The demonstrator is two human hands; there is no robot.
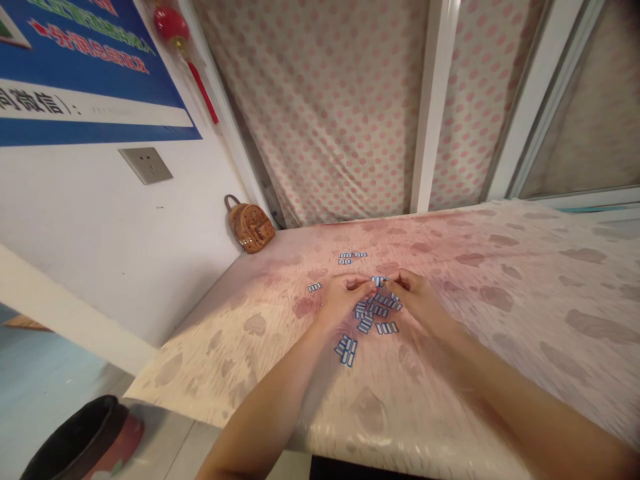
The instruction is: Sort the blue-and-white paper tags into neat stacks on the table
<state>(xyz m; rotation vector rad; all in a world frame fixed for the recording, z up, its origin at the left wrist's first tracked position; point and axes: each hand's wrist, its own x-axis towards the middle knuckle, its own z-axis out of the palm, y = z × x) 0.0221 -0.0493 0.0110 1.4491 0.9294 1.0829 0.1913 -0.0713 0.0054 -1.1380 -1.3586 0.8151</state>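
Observation:
Small flat pieces with blue edges and white bars lie on the patterned tablecloth. One such blue-and-white piece (379,281) is pinched between my two hands, partly covered by the fingertips. My left hand (347,293) grips its left side, thumb and fingers pressed together. At its right side, my right hand (411,293) is closed in the same way. A loose heap of like pieces (379,311) lies just below the hands, some overlapping. Nearer me is a small cluster (346,351). A single piece (315,287) rests left of my left hand, and a group (345,258) lies beyond the hands.
The tablecloth (500,320) covers a wide table against a white wall and a curtained glass partition (340,120). A small brown backpack-shaped purse (251,227) stands at the far left corner. On the floor, lower left, is a dark-rimmed bin (83,437).

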